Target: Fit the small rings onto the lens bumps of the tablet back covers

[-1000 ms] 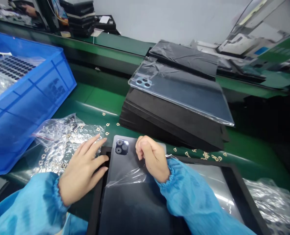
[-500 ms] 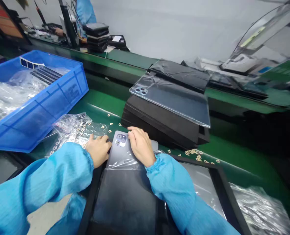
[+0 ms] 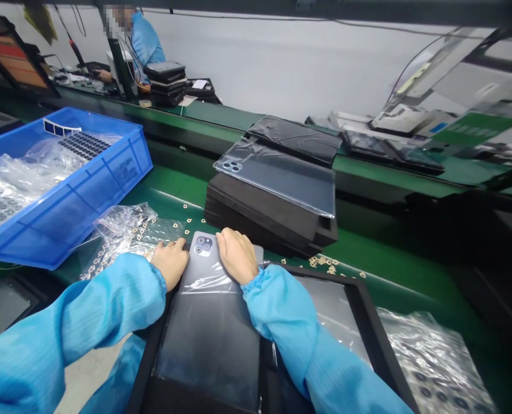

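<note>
A grey phone back cover lies over the edge of a black frame and is steadied from two sides by the left hand and right hand, fingers pressed together, any real pinch not to be told, probably against sliding

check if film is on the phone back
Partly on: the clear film lies creased over the lower part of the phone back, below the camera lenses.
</note>
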`<state>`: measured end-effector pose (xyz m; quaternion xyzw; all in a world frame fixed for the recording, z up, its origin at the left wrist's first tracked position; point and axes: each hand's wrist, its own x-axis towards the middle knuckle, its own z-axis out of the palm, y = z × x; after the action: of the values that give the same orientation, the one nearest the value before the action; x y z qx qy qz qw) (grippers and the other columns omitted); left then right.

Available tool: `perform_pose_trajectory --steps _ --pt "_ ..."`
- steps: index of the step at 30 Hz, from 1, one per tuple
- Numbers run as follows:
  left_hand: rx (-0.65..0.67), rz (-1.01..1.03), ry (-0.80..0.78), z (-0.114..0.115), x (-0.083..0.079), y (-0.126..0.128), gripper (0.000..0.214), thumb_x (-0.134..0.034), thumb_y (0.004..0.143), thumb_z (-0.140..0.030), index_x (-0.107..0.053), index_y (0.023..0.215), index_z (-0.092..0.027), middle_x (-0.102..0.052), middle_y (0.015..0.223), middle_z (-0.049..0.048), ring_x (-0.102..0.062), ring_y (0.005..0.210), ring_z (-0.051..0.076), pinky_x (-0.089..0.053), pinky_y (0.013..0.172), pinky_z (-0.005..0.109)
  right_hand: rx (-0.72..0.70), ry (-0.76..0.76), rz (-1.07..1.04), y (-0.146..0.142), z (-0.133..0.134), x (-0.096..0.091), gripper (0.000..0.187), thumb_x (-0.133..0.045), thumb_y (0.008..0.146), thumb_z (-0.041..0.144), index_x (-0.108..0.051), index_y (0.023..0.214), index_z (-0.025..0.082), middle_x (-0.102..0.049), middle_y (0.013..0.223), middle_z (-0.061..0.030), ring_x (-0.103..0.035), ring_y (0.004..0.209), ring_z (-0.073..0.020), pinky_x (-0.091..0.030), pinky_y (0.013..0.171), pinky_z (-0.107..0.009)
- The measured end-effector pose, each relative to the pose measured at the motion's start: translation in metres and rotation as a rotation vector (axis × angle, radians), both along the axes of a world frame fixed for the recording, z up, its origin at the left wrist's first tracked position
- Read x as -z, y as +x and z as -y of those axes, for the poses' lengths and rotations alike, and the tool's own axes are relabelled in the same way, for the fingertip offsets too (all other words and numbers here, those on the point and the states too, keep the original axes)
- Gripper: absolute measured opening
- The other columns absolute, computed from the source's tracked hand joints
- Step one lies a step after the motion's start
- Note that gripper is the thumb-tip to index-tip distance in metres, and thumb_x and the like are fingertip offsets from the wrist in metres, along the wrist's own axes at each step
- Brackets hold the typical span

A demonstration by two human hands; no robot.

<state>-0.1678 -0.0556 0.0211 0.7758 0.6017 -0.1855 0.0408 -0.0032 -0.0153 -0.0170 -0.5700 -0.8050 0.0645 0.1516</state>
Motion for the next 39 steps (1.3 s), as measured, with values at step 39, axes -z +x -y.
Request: perform_pose_trajectory --steps 39 --pt "0.251 0.964 -0.114 -0.069 0.018 -0.022 0.013 -0.052 0.085 -0.029 -0.059 0.078 -0.021 -0.051 0.13 0.0073 -0.044 0.125 0.024 -0.034 0.109 0.045 -0.034 -0.001 -0.368 0.0 -0.006 -0.001 0.03 -0.029 0.1 0.024 -0.054 0.082 0.021 -0.062 0.088 -0.0047 -0.055 0.085 -0.0183 -0.041 0.08 -0.03"
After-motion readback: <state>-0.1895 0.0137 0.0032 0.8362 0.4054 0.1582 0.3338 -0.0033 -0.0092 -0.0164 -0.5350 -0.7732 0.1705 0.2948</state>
